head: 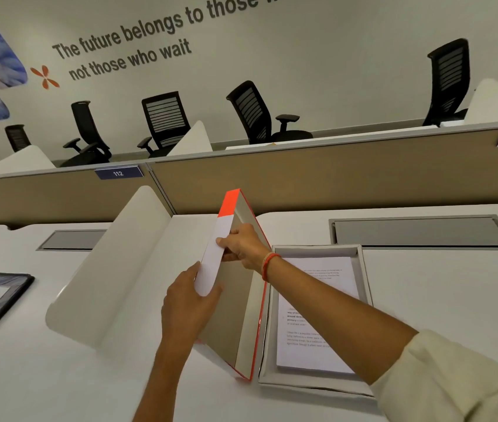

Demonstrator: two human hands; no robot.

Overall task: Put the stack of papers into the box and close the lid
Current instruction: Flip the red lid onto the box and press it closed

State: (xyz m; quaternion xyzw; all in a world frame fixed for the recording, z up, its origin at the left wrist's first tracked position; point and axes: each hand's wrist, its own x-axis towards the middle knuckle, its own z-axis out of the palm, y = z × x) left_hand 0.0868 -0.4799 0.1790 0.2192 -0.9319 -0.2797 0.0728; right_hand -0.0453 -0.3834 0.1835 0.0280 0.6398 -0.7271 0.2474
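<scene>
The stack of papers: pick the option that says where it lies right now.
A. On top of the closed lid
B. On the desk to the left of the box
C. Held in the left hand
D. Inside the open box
D: the stack of papers lies flat inside the open box, while both the left hand and the right hand hold the lid upright beside it.
</scene>
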